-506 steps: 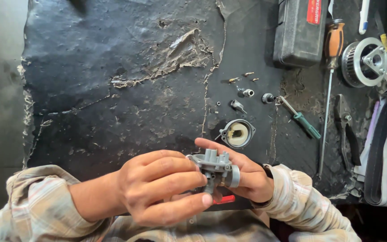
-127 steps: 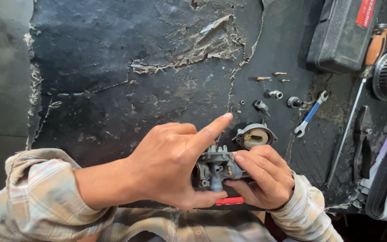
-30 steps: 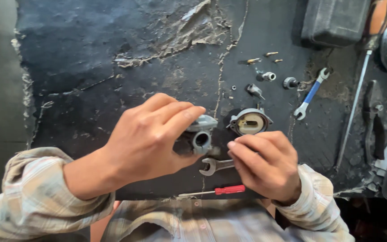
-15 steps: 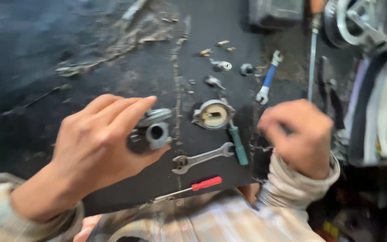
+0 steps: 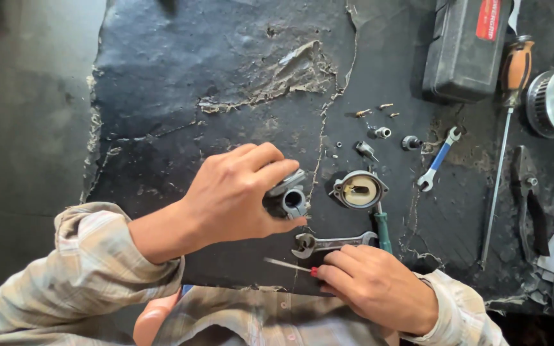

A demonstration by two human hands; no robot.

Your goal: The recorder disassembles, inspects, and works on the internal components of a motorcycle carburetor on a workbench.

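Two hands work: the left hand [image 5: 235,195] clamps the grey metal carburettor body [image 5: 286,197]; beside it the right hand [image 5: 379,288] pinches a red-handled thin screwdriver [image 5: 290,264], which could slip loose.

A long-sleeved shirt in a pale plaid of beige, grey and faint pink lines is being worn, its soft cloth being creased into folds along both arms. The left sleeve [image 5: 91,256] is being bunched thickly behind the wrist, while the right sleeve [image 5: 460,314] is being ended in a neat buttoned cuff at the wrist. Both hands, the left hand [image 5: 235,192] and the right hand [image 5: 379,288], are being left bare, without gloves, rings or a watch.
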